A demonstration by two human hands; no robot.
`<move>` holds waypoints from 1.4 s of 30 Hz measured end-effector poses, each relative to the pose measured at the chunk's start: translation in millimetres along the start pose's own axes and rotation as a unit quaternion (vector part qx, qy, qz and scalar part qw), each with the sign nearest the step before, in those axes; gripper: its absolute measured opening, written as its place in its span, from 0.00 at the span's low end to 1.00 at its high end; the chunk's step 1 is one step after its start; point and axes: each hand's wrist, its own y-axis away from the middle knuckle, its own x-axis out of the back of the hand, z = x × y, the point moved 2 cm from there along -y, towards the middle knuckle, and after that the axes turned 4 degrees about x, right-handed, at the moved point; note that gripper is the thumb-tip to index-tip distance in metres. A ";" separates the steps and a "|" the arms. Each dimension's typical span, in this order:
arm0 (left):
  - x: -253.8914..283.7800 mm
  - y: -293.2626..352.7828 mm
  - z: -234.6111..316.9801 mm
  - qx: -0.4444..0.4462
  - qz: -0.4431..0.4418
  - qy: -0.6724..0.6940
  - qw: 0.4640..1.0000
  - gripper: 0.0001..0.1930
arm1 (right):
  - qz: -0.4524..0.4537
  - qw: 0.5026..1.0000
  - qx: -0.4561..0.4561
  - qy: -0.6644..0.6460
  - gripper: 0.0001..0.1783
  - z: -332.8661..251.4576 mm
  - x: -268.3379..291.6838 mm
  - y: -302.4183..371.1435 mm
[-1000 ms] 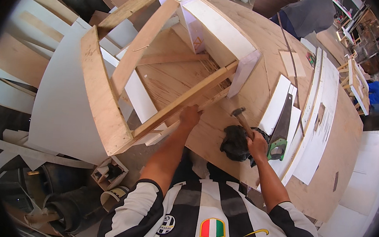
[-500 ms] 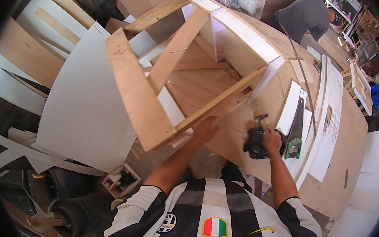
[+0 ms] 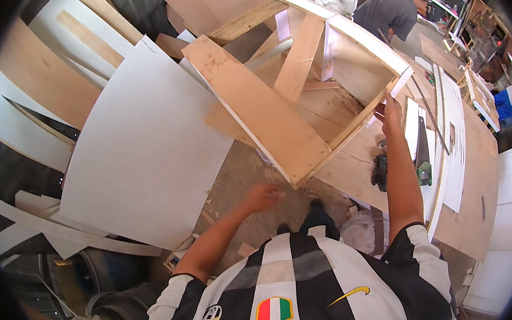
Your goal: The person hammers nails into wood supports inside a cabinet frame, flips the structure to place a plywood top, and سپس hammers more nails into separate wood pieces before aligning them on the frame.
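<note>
A box-like wooden frame [image 3: 260,103] with white outer edges and a diagonal plank [image 3: 300,58] stands tilted, partly over the plywood-topped table. My right hand [image 3: 393,115] is closed around its right-hand wooden rail; some of the fingers are hidden. Below the frame's near corner, my left hand [image 3: 262,198] is in the air, slightly blurred. Its fingers stretch to the right, apart from the wood, with nothing visible in them. A black plastic bag [image 3: 380,173] lies on the table beside my right forearm. The hammer cannot be made out.
A handsaw with a green handle [image 3: 424,172] lies on white strips to the right. A large white panel [image 3: 149,145] stands on the left among other cut boards. Wood scraps litter the floor [image 3: 249,171]. A person in a dark shirt [image 3: 388,13] bends at the far side.
My right hand has let go of the hammer and moved up onto the frame's rail. My left hand has come off the frame. The frame has shifted right and turned.
</note>
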 end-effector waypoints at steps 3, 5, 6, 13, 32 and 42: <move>70.0 5.2 -51.5 0.103 0.068 0.042 0.991 0.19 | 0.011 0.999 -0.038 0.017 0.29 -8.4 -5.9 1.5; 121.2 -3.6 -74.5 0.116 0.151 0.053 0.980 0.19 | 0.030 0.998 -0.047 0.024 0.31 -8.2 -9.1 0.8; 148.4 -12.6 -82.2 0.101 0.184 0.057 0.976 0.19 | 0.028 0.998 -0.044 0.023 0.31 -6.0 -12.9 -0.9; 308.8 -100.7 -97.7 0.006 0.322 0.104 0.941 0.18 | 0.165 0.980 0.025 0.111 0.28 16.6 -23.4 -32.8; 525.3 -395.2 -109.6 0.050 0.105 0.210 0.971 0.32 | 0.177 0.964 -0.169 0.106 0.37 -12.1 -25.4 -29.1; 499.9 -572.6 -92.9 0.154 -0.055 0.089 0.982 0.47 | 0.190 0.964 -0.183 0.031 0.28 -29.5 -21.7 -31.0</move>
